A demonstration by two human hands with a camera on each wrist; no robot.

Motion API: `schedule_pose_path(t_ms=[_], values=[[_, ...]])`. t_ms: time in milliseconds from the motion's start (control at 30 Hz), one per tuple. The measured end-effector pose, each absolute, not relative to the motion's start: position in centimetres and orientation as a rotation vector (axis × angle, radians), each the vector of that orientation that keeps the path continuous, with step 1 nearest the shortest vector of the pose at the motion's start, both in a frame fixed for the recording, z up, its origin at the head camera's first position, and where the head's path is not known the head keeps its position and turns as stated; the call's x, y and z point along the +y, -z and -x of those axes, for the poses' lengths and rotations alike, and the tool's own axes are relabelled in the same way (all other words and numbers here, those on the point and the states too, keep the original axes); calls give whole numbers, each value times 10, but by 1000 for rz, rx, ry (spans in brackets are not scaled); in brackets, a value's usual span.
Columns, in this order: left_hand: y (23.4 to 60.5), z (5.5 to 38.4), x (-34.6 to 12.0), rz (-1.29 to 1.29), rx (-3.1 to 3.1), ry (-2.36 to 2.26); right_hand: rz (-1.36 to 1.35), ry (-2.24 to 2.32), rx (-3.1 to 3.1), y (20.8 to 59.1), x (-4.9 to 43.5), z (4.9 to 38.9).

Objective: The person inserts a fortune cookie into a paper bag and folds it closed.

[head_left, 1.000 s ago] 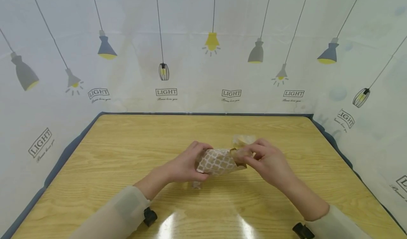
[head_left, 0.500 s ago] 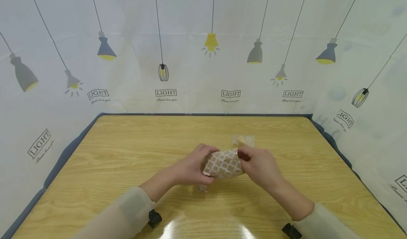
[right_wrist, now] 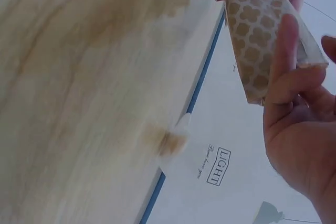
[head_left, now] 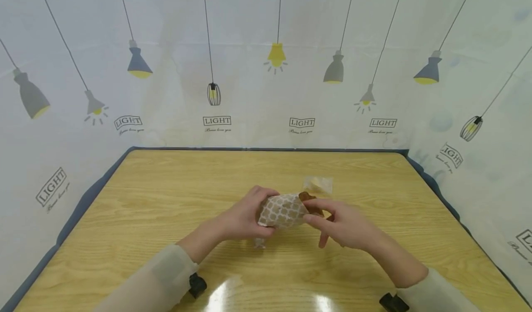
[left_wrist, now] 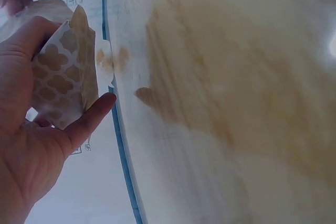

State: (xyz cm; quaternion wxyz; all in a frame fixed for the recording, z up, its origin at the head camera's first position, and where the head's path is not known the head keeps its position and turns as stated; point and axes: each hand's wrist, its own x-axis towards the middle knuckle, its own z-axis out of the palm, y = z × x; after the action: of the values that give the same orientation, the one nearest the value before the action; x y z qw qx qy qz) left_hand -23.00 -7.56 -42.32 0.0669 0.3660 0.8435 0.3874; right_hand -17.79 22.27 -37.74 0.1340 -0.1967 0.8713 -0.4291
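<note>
A small paper bag, brown with a white lattice pattern, lies tilted sideways above the middle of the table. My left hand grips its left end, thumb on the near side. In the left wrist view the folded end of the bag shows between thumb and fingers. At the right end, my right hand pinches the mouth, where the brown inside shows. One finger lies straight along the patterned side in the right wrist view, beside the bag. The bag's contents are hidden.
A small clear packet with something pale in it lies on the wooden table behind the right hand. A pale patterned scrap shows below the left hand. White printed cloth walls stand around the table's back and sides.
The right hand first drew back slightly more over the mouth, then closed in on it, and now sits lower with fingers spread at the rim. The brown inside shows again; the left hand keeps its grip.
</note>
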Motion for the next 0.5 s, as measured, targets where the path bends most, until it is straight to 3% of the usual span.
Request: schedule_pose_path(t_ms=[500], values=[[423,225,-60,-1140,2505,-1119,652,1217,2382,395,203,176]])
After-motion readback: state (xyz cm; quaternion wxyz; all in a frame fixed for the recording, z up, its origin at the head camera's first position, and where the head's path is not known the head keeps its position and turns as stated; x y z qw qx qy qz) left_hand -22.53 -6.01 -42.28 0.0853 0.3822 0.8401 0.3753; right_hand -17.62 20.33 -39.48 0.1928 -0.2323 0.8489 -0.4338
